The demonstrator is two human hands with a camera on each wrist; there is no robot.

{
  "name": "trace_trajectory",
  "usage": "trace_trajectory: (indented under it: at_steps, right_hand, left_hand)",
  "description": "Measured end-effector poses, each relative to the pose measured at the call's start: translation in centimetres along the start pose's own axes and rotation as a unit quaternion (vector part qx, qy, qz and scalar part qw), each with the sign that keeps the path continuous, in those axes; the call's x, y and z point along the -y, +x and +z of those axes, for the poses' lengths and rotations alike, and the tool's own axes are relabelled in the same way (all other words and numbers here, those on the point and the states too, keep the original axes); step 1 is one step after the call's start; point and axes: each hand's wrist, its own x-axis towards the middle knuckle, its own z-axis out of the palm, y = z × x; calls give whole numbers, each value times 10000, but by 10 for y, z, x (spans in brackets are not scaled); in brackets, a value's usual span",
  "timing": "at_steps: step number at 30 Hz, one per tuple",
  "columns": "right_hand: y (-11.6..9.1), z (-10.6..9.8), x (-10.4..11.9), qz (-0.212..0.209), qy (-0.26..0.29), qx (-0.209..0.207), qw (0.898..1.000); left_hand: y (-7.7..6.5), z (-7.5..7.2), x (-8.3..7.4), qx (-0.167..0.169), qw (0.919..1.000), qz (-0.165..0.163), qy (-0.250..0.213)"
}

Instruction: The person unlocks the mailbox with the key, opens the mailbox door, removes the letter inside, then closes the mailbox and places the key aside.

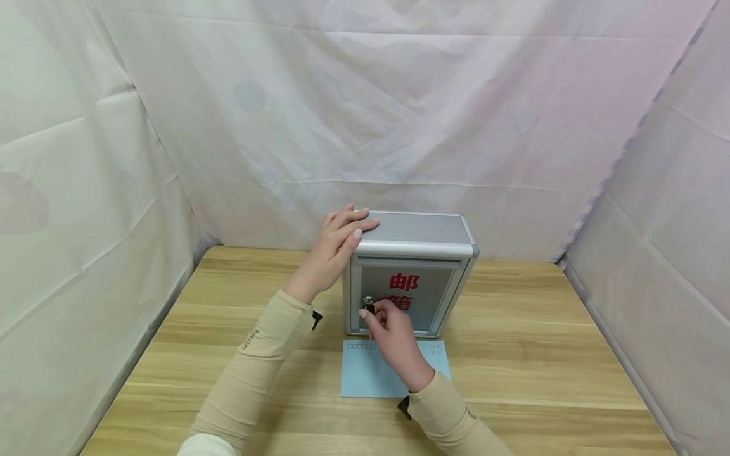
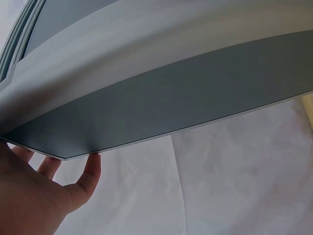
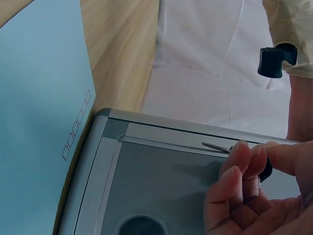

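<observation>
A grey metal mailbox with red characters on its front door stands upright on the table. My left hand rests on its top left corner, the fingers spread over the top. In the left wrist view the fingertips touch the box's edge. At the left side of the door, my right hand pinches a black-headed key at the silver lock. A thin metal blade sticks out past the right fingers in the right wrist view. The curled fingers hide much of the key there.
A light blue envelope lies on the wooden table before the mailbox, partly under my right wrist. A round dark window shows low on the door. White cloth hangs behind and at both sides.
</observation>
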Motion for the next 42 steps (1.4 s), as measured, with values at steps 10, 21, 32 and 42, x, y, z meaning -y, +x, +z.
trace_trajectory:
  at_steps: [10, 21, 32, 42]
  right_hand:
    - [-3, -5, 1, -321, -885, -263, 9952]
    - [-9, -2, 8, -1935, -2744, -1123, 9352]
    - [-6, 2, 10, -1967, -2821, -1148, 9319]
    - [-2, -1, 12, -2027, -2591, -1048, 9385]
  left_hand:
    - [-1, 1, 0, 25, 10000, 0, -38]
    - [-1, 0, 0, 17, 10000, 51, 26]
    - [-1, -1, 0, 19, 10000, 66, -13]
    - [0, 1, 2, -10, 9999, 106, 12]
